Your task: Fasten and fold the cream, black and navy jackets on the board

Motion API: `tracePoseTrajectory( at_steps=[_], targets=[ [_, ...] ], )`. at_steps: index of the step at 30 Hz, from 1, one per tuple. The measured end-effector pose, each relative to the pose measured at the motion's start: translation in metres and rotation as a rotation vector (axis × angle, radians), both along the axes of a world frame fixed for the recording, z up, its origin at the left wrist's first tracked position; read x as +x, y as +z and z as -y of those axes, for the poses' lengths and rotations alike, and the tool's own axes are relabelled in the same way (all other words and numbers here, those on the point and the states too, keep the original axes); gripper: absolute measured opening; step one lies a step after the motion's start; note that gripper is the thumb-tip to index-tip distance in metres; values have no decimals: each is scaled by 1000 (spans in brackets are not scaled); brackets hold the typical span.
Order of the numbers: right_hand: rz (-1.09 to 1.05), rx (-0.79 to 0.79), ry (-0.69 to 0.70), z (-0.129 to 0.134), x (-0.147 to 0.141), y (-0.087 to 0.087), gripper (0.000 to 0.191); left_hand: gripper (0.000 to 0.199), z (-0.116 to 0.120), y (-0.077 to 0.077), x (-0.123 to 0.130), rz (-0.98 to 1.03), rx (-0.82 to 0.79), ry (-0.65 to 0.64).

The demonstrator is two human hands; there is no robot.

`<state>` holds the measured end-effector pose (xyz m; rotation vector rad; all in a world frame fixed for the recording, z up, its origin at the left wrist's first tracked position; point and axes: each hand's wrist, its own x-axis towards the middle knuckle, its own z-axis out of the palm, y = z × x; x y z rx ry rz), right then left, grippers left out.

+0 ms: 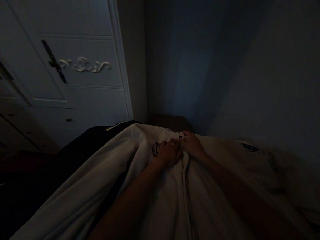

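Observation:
A light-coloured jacket (163, 191) lies spread out in dim light, its front edges running down the middle and a sleeve reaching to the lower left. My left hand (170, 152) is closed on the fabric near the collar, beside a dark printed emblem (155, 149); a ring shows on one finger. Close against it on the right, my right hand (191, 143) pinches the other side of the jacket's top edge. The fingertips of both hands nearly meet there. A second dark logo (251, 147) is on the jacket's right part.
Dark clothing (88, 138) lies beside and under the jacket at the left. A white wardrobe (94, 98) with a dark handle (54, 61) and carved ornament stands at the back left. A plain wall (267, 75) rises behind. A brown object (171, 122) sits in the corner.

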<state>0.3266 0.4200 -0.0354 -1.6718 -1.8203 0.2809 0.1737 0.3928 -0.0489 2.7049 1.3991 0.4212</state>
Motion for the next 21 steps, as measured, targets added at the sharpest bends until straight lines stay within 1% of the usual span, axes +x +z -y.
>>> tracePoseTrajectory(
  at_steps=[2, 4, 7, 10, 11, 13, 15, 16, 18, 21],
  targets=[
    [274, -130, 53, -11, -5, 11, 54, 51, -1, -3, 0, -9, 14, 15],
    [415, -255, 104, -22, -7, 23, 48, 50, -1, -3, 1, -1, 27, 26],
    [474, -367, 114, -37, -5, 41, 34, 51, -1, -2, 2, 24, 21, 52],
    [479, -416, 66, -45, 2, 58, 12, 53, -1, -1, 3, 35, 18, 57],
    [463, -404, 39, -46, 6, 63, 16, 53, -1, -1, 3, 39, 20, 54],
    [414, -352, -22, -47, 11, 69, 40, 54, -1, -1, 3, 49, 23, 49],
    [361, -287, -73, -48, 13, 67, 56, 54, -1, -1, 3, 59, 19, 46],
    [335, -262, -82, -48, 12, 63, 59, 55, -1, -1, 3, 64, 12, 47],
    [284, -246, -50, -49, 6, 49, 52, 54, -1, 0, 3, 68, -12, 41],
    [230, -268, 59, -51, -5, 23, 34, 50, 0, 2, 2, 73, -52, 11]
  ],
)
